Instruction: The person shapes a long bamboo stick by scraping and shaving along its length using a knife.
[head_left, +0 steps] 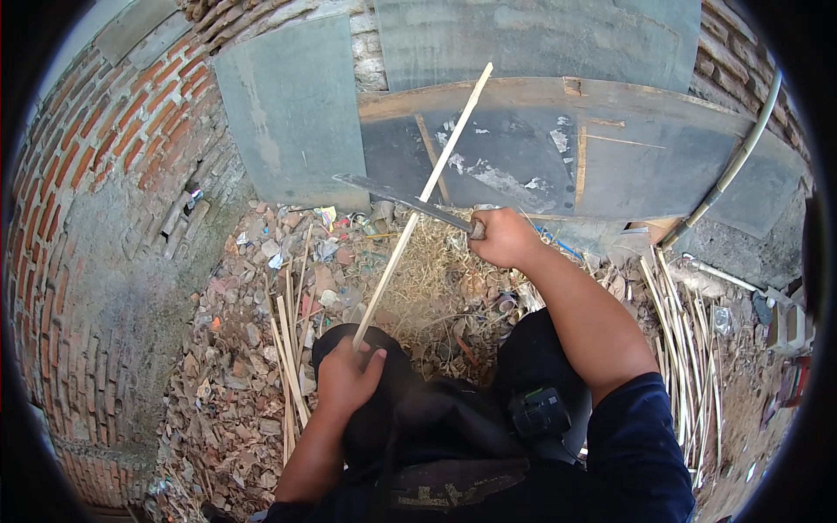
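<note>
The left hand [347, 376] grips the near end of a long pale stick [423, 200], which slants toward one o'clock. The right hand [504, 237] holds a knife [401, 199], its blade crossing the stick toward nine o'clock, above the rubble [235, 349].

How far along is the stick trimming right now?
Done: pale finished sticks lie by the left knee. In hand: the left hand holds a long bamboo stick while the right hand lays a knife across it. Left: a bundle of sticks on the right.
</note>
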Motion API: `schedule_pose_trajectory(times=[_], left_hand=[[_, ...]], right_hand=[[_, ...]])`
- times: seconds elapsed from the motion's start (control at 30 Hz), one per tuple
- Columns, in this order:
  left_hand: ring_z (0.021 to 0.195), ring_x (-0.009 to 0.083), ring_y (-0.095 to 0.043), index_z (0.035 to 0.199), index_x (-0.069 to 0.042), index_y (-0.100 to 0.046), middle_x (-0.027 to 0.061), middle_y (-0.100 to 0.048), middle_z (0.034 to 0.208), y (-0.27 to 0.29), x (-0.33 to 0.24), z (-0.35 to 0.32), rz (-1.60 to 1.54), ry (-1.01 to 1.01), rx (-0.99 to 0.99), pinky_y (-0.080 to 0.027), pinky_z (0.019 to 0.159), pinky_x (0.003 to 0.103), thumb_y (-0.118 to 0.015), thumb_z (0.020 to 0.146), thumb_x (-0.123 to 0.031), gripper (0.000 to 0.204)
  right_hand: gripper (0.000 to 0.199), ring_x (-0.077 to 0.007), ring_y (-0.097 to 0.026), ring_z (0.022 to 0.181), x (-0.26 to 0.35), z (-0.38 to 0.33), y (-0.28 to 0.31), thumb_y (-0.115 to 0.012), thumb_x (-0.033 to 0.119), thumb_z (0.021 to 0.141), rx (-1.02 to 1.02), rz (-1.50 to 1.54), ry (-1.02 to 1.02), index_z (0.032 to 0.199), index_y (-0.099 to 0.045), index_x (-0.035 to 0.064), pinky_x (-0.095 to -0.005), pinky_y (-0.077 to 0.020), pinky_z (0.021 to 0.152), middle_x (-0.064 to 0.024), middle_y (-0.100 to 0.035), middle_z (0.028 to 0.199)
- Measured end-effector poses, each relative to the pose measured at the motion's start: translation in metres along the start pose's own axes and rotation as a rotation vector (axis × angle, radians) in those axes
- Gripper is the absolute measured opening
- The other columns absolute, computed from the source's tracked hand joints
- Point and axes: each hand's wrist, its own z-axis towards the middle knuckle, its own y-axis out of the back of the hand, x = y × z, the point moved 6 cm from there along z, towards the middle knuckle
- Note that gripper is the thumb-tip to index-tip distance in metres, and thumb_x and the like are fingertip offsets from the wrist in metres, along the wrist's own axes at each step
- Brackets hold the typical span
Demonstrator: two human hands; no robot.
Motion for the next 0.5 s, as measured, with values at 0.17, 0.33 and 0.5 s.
schedule_pose_trajectory(times=[0.17,0.33,0.5], left_hand=[[0.049,0.0175,-0.052,0.092,-0.001,-0.060,0.0043,-0.052,0.057,0.000,-0.004,0.002,0.001,-0.021,0.019,-0.042,0.050,0.035,-0.079,0.086,-0.029,0.034],[0.048,0.0195,-0.053,0.091,-0.002,-0.060,0.0049,-0.052,0.056,-0.001,-0.005,0.005,0.012,-0.044,0.015,-0.043,0.050,0.035,-0.080,0.086,-0.031,0.035],[0.047,0.0205,-0.052,0.092,-0.003,-0.060,0.0048,-0.051,0.055,-0.001,-0.005,0.000,0.020,-0.051,0.039,-0.041,0.049,0.036,-0.080,0.085,-0.031,0.035]], right_hand=[[0.028,-0.0370,-0.071,0.092,0.024,-0.006,-0.006,-0.069,0.025,0.077,0.127,-0.288,0.153,0.100,-0.072,0.0094,-0.0479,-0.0572,0.085,-0.0188,-0.073,0.091],[0.029,-0.0369,-0.071,0.093,0.009,0.004,-0.008,-0.068,0.025,0.078,0.048,-0.210,0.072,0.102,-0.072,0.0096,-0.0479,-0.0572,0.086,-0.0176,-0.073,0.092],[0.030,-0.0371,-0.071,0.095,0.030,-0.008,-0.006,-0.068,0.025,0.079,0.115,-0.276,0.126,0.103,-0.072,0.0089,-0.0480,-0.0571,0.087,-0.0185,-0.073,0.095]])
